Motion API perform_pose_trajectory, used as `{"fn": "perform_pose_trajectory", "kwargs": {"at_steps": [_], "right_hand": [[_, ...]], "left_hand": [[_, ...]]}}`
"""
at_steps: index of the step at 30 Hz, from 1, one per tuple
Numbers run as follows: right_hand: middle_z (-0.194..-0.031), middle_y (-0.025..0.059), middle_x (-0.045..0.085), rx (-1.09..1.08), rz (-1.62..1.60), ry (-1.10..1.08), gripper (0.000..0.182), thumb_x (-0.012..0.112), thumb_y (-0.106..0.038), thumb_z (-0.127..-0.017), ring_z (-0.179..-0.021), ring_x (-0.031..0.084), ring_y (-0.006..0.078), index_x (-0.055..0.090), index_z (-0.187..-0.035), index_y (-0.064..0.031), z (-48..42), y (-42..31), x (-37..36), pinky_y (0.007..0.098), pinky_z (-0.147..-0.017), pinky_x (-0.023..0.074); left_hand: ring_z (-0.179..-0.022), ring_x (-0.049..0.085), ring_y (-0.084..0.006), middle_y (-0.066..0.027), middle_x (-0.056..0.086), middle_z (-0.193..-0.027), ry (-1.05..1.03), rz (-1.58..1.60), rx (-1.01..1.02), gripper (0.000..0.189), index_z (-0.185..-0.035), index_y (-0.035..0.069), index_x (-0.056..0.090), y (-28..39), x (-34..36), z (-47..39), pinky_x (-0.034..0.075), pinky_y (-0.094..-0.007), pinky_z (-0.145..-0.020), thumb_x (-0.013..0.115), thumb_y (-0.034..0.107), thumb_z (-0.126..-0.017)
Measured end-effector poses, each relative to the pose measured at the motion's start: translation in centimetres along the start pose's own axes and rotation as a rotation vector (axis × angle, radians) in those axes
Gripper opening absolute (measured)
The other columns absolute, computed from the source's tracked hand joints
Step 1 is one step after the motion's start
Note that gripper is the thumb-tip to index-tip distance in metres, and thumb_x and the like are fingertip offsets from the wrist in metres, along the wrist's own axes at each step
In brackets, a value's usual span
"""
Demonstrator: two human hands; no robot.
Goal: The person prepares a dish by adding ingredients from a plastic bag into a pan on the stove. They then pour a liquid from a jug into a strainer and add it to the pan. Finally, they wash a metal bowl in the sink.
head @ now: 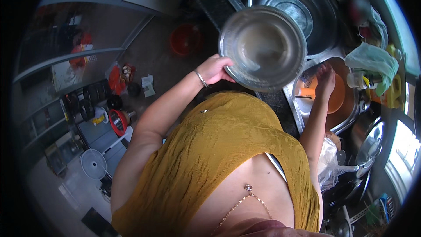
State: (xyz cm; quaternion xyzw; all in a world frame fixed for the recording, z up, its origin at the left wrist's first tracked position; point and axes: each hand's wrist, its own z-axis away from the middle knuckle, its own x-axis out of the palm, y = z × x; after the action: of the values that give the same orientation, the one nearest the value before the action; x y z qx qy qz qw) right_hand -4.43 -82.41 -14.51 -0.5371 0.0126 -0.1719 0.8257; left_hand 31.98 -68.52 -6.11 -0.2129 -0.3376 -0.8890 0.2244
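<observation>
My left hand (215, 69), with a bangle at its wrist, grips the near left rim of a round stainless steel bowl (263, 47). A pale cloudy patch shows in the bowl; I cannot tell if it is liquid. The bowl overlaps the view of a larger steel basin (320, 10) at the sink's far side. Over the near sink basin is my right hand (325, 80), its fingers partly curled and in shadow. Beside and beneath it lies an orange round vessel (337, 95), with an orange handle-like piece (304, 92) to its left. Whether the right hand holds anything is unclear.
The steel sink (292, 108) is set in a dark speckled counter (279, 105). Right of it stand a yellow jug (396, 87), a pale green plastic bag (373, 61) and a pot with a glass lid (371, 143). A red bucket (185, 39) is on the floor.
</observation>
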Motion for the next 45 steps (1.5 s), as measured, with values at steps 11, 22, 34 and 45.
{"fn": "perform_pose_trajectory", "kwargs": {"at_steps": [11,22,34,45], "right_hand": [[-0.099,0.0106,0.058,-0.134,0.369,-0.083,0.039,0.044,-0.027,-0.090,-0.083,0.057,0.0145,0.045,-0.119,0.0000,4.7,1.2,3.4,0.0246,-0.072,0.0465],[-0.101,0.0078,0.058,-0.197,0.509,-0.089,0.034,0.045,-0.022,-0.090,-0.081,0.057,0.0117,0.046,-0.118,-0.0021,11.8,2.7,8.3,0.0220,-0.067,0.0446],[-0.098,0.0047,0.059,-0.201,0.587,-0.014,0.032,0.047,-0.025,-0.090,-0.082,0.056,0.0114,0.049,-0.116,-0.0049,14.7,4.7,6.4,0.0226,-0.068,0.0444],[-0.099,0.0070,0.058,-0.263,0.640,0.081,0.031,0.047,-0.021,-0.088,-0.080,0.057,0.0124,0.051,-0.114,-0.0033,11.9,3.5,5.9,0.0226,-0.064,0.0442]], "left_hand": [[-0.083,0.061,-0.0280,-0.0173,0.056,-0.099,0.607,0.110,0.441,0.030,-0.107,-0.005,0.046,0.1,-18.2,7.5,0.055,-0.0385,-0.068,0.042,0.002,-0.078],[-0.115,0.039,-0.0353,-0.0201,0.032,-0.129,1.341,-0.495,0.446,0.071,-0.134,0.009,0.015,2.3,-35.0,6.5,0.042,-0.0427,-0.088,0.048,-0.003,-0.073],[-0.112,0.040,-0.0448,-0.0265,0.011,-0.138,1.418,-1.205,0.529,0.076,-0.137,0.021,0.010,6.0,-36.7,8.1,0.042,-0.0440,-0.087,0.050,0.001,-0.075],[-0.096,0.056,-0.0284,-0.0167,0.050,-0.110,0.855,0.022,0.526,0.046,-0.118,-0.002,0.038,5.7,-34.0,10.2,0.054,-0.0402,-0.064,0.048,0.004,-0.074]]}}
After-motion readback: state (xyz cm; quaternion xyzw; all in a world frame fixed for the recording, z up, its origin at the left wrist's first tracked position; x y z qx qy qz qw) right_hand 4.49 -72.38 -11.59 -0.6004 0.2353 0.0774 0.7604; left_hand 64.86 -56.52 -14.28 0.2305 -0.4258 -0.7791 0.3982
